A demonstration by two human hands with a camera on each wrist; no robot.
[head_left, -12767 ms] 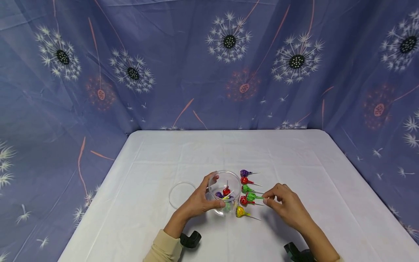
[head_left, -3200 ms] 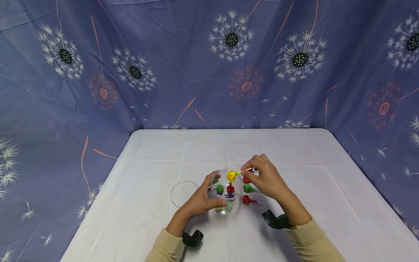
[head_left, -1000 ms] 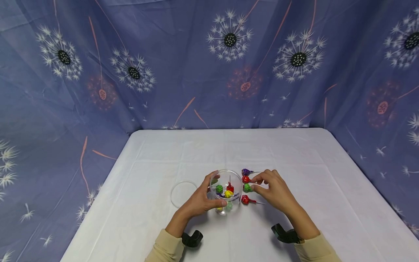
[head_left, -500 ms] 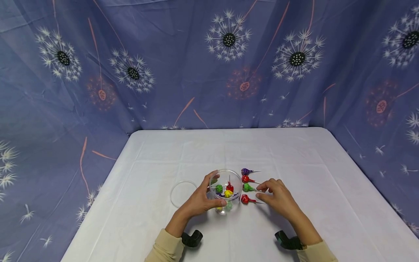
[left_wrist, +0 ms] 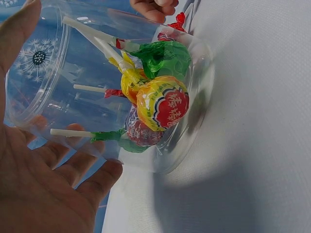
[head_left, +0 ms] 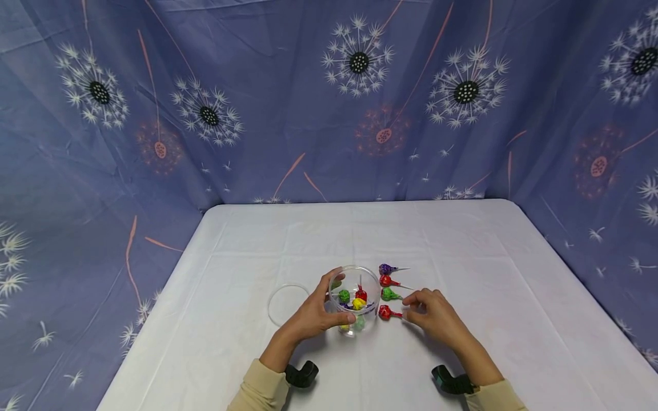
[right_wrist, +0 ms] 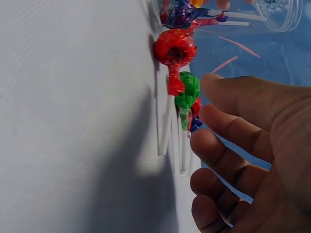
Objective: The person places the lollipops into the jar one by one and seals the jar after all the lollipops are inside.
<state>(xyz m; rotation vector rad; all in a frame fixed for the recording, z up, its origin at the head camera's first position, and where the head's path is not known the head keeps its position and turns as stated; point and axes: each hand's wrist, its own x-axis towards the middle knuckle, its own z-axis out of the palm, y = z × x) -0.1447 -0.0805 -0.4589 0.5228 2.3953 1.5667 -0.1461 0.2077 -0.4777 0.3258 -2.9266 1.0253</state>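
Observation:
My left hand (head_left: 311, 317) grips a clear plastic jar (head_left: 368, 321), thumb on the near side and fingers round the far side. Inside it, the left wrist view shows several wrapped lollipops, among them a yellow one (left_wrist: 163, 102) and a green one (left_wrist: 167, 58). To the jar's right lies a column of lollipops: purple (head_left: 385, 269), red (head_left: 386, 280), green (head_left: 389, 294) and a nearer red one (head_left: 384, 312). My right hand (head_left: 437, 317) hovers by the nearer red lollipop's stick; in the right wrist view its loosely bent fingers stand apart from the stick, holding nothing.
A clear ring-shaped lid (head_left: 277, 289) lies left of the jar, partly behind the left hand. A white cloth covers the table (head_left: 442, 234). Blue curtains with dandelion prints (head_left: 288, 103) hang behind and at both sides.
The yellow lollipop held over the jar earlier now lies inside it; an earlier held green one has left the column. My right hand has moved nearer me, from the upper lollipops to the nearer red one.

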